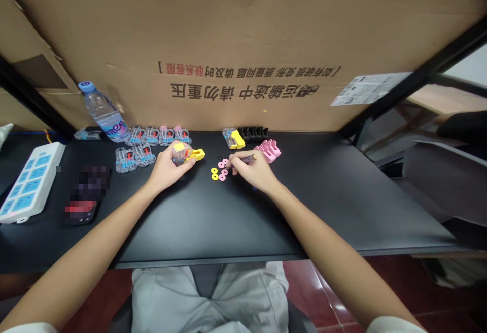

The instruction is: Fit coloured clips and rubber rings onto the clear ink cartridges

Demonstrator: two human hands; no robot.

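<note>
My left hand (169,167) is closed around a clear plastic piece with a yellow part (196,155) sticking out to the right. Between the fingers of my right hand (251,166) is a thin dark pen-like tool (249,159); its tip points down at the small rings. Pink rings (222,177) lie just left of that hand, beside yellow rings (214,171). Behind my right hand stand pink plastic parts (269,150), a row of black parts (253,134), and a clear piece with a yellow part (234,139).
Several clear plastic pieces (144,154) with blue and red insides sit left of my left hand. A water bottle (102,112), a white power strip (34,180) and a blurred phone (87,196) are at the left. A large cardboard sheet (243,33) walls the table's back.
</note>
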